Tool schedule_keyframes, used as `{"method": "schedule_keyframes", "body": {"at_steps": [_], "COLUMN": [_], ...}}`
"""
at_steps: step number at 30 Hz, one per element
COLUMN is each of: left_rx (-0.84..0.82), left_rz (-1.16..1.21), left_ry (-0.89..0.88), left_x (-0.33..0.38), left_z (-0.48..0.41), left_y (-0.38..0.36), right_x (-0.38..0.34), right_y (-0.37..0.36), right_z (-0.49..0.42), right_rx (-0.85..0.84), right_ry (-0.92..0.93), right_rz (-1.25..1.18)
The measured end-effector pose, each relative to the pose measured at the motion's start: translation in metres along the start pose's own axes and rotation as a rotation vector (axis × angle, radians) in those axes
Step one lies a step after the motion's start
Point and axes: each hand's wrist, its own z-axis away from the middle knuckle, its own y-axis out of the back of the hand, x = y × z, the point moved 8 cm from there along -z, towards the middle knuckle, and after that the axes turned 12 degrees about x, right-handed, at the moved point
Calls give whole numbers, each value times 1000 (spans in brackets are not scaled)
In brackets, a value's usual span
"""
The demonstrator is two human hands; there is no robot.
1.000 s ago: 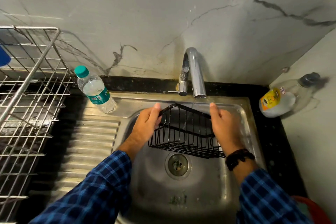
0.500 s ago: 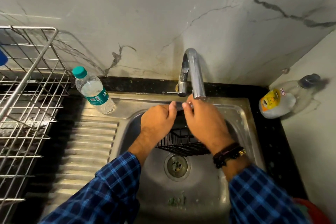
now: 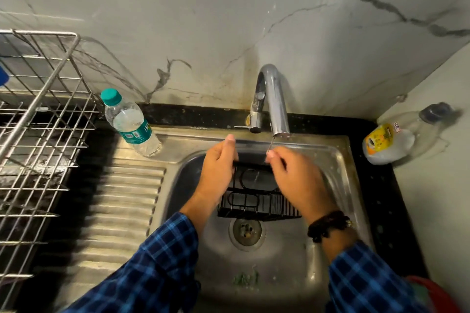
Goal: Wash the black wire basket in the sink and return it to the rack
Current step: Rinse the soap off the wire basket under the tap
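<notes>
Drawn apart, left hand (image 3: 219,169), right hand (image 3: 298,181), black wire basket (image 3: 256,202) between

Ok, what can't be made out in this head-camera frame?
All in the head view:
Black wire basket: both ends covered by the left hand and right hand.
Right hand's hold on the rim: fingertips blurred.
Blue object by the rack: cut by the left edge.
Red item: cut by the bottom-right corner.
Lying bottle's label: too small to read.
</notes>
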Motion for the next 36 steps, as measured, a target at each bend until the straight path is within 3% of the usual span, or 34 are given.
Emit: {"method": "schedule_keyframes", "body": {"at_steps": [2,5,7,11,17,19,22,24,27,30,32,34,36], "left_rx": [4,-7,-103,-116,-158,-162,-142,-138,-101,-126,-195,-178,-108], "left_rz": [4,52,-27,-518,-939,-1105,-1226,-1225,-1187,-1106,-818,-408,-244], "left_ry": [-48,-51,-144,-336,-375,-403,-537,-620,-652,-788,-648,-316,-93], "left_x": [10,14,16,-12,-12,1,21,33,50,54,43,20,-1], "left_z": [-2,-2,2,-14,-31,-30,-25,-18,-12,-13,-18,-25,-22], "left_y": [-7,-10,-14,18,20,8,-13,-30,-38,-30,-11,10,24], "right_x": [-28,-49,-40,21,74,67,25,-9,-30,-9,9,19,32], "right_y": [-4,-4,5,24,12,16,15,4,0,0,0,1,3], "right_z": [3,4,2,5,20,9,-8,-9,-14,-19,-13,-4,5], "right_rx": [-32,44,130,267,317,197,-30,-2,111,93,114,163,203], "right_ry": [187,277,164,-316,-609,-526,-94,111,206,197,116,19,-160], "right_rz": [198,224,107,-428,-604,-540,118,360,366,293,205,88,-103]}}
